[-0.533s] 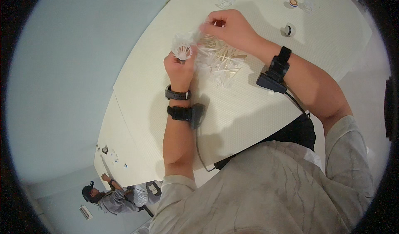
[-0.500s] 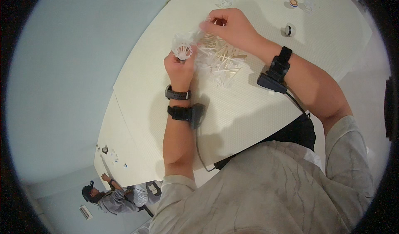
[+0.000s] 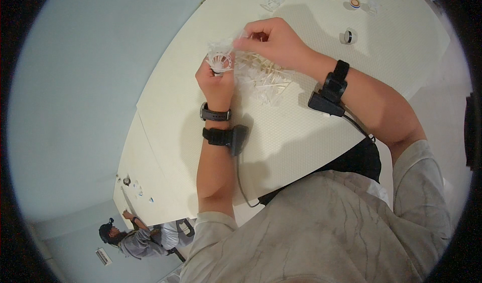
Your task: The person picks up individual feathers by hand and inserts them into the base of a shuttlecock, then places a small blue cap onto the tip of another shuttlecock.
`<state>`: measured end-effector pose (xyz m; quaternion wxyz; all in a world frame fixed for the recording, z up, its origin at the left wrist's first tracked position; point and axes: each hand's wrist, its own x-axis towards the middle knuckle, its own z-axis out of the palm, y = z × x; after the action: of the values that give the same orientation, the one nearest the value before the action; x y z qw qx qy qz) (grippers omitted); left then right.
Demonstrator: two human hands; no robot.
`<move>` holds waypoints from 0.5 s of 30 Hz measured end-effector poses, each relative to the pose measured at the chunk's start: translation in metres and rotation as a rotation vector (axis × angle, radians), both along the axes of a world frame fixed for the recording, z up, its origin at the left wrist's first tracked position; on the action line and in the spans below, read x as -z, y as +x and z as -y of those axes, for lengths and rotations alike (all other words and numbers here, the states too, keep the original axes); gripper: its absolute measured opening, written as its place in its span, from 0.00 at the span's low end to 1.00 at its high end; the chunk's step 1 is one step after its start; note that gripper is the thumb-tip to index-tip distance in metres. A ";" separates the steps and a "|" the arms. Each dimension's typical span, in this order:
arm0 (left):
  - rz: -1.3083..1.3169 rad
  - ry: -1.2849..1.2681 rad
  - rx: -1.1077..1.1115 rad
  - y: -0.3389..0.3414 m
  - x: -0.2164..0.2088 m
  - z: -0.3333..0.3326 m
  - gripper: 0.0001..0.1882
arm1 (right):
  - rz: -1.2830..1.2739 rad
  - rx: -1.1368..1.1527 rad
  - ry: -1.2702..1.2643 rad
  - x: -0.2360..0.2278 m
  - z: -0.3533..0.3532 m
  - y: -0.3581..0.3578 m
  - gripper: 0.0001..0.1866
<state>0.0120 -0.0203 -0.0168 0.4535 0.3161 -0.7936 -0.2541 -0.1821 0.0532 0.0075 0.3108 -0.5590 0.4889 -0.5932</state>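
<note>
My left hand (image 3: 216,83) is closed around a white, ribbed, round plastic piece (image 3: 220,61) with thin spokes, its open side facing up. My right hand (image 3: 275,43) is pinched just above and to the right of that piece. Something pale and see-through shows by its fingertips, too blurred to name. Under and beside both hands lies a loose heap of thin pale sticks (image 3: 261,62) mixed with crumpled clear plastic film (image 3: 268,89). Part of the heap is hidden behind my right hand.
A crumpled clear plastic piece (image 3: 272,2) lies beyond my hands on the cream table (image 3: 281,142). A small white jar with a black band (image 3: 349,37) stands to the right. Farther off are round orange-topped containers (image 3: 355,3). Another person (image 3: 133,238) is at the table's far left.
My right hand has come down and slightly left, closer to the ribbed piece. My left hand has barely shifted and keeps its hold.
</note>
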 end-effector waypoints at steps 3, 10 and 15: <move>-0.009 0.008 0.012 -0.001 -0.001 0.000 0.06 | -0.031 0.017 -0.009 -0.001 0.000 0.000 0.14; 0.030 -0.093 -0.013 -0.002 -0.005 -0.002 0.06 | -0.081 0.026 -0.023 0.001 0.000 0.003 0.15; 0.038 -0.106 -0.048 -0.007 -0.011 -0.007 0.05 | -0.104 0.014 -0.031 0.001 -0.001 0.005 0.15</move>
<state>0.0051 -0.0133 -0.0059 0.4603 0.3154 -0.8067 -0.1948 -0.1775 0.0546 0.0063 0.2720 -0.5905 0.4990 -0.5730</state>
